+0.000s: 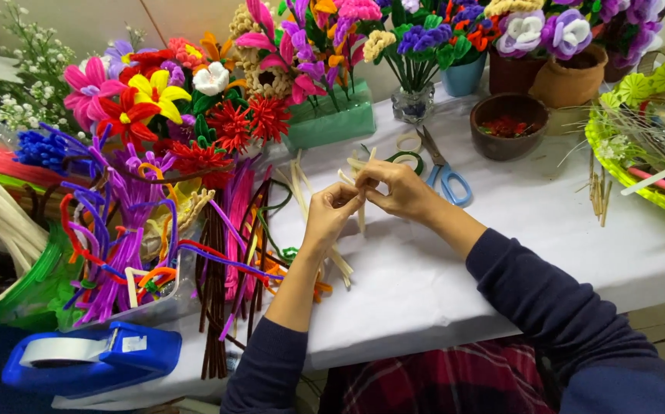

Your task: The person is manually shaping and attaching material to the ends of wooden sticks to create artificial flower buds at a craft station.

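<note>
Left hand [331,217] and right hand [395,190] meet, both pinching upright cream fuzzy pipe-cleaner stems [361,170], blue-handled scissors [444,173] just beyond the right

I see cream pipe cleaners [361,170], thin and fuzzy, bunched upright and fanned slightly, pinched above the white table [516,222].

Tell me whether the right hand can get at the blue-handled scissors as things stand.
Probably yes: the blue-handled scissors lie uncovered on the white table just beyond the right hand, though it is pinching cream pipe cleaners now.
</note>
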